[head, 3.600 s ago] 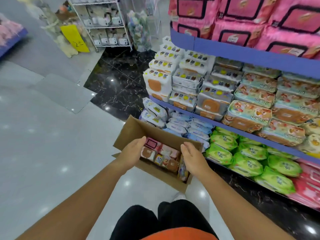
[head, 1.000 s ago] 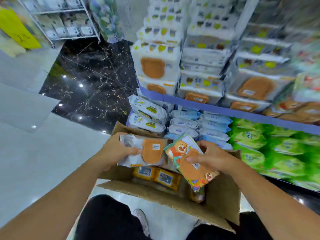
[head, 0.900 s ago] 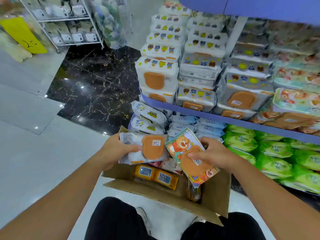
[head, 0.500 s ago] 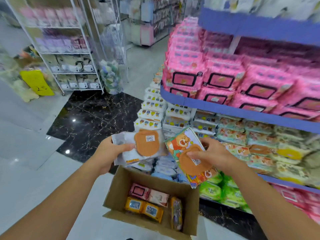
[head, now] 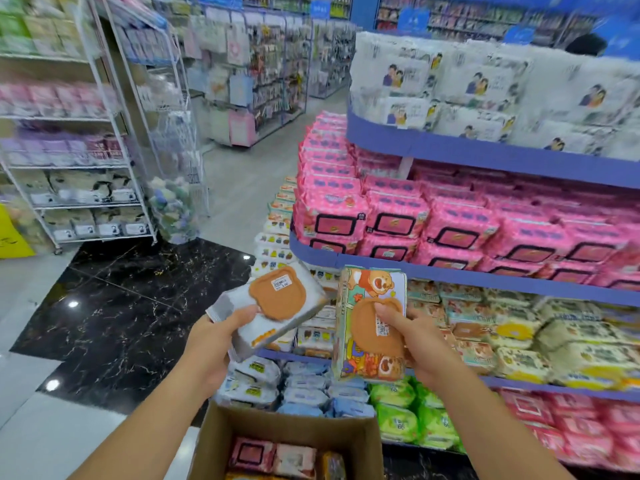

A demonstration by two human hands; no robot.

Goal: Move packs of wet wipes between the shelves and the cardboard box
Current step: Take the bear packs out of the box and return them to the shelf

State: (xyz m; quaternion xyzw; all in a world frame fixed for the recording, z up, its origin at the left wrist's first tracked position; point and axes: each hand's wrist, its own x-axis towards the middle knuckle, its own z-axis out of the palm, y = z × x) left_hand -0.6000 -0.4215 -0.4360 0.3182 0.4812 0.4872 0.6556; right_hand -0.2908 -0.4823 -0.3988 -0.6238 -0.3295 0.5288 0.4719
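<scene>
My left hand (head: 211,344) grips a white pack of wet wipes with a brown lid (head: 270,306), tilted, raised in front of the shelves. My right hand (head: 419,344) holds a bear-print pack with a brown lid (head: 370,323) upright beside it. Both packs hang above the open cardboard box (head: 287,427) at the bottom, which holds a pink pack (head: 251,455) and others. The blue shelves (head: 485,275) to the right carry pink, bear-print, white and green packs.
White wire racks (head: 86,168) with goods stand at the left across a black marble floor patch (head: 131,306). A yellow sign (head: 10,233) sits at the far left edge. An aisle runs back between the racks and the shelves.
Both hands took a pack each out of the box and raised them to shelf height. The view has risen from the box to the upper shelves.
</scene>
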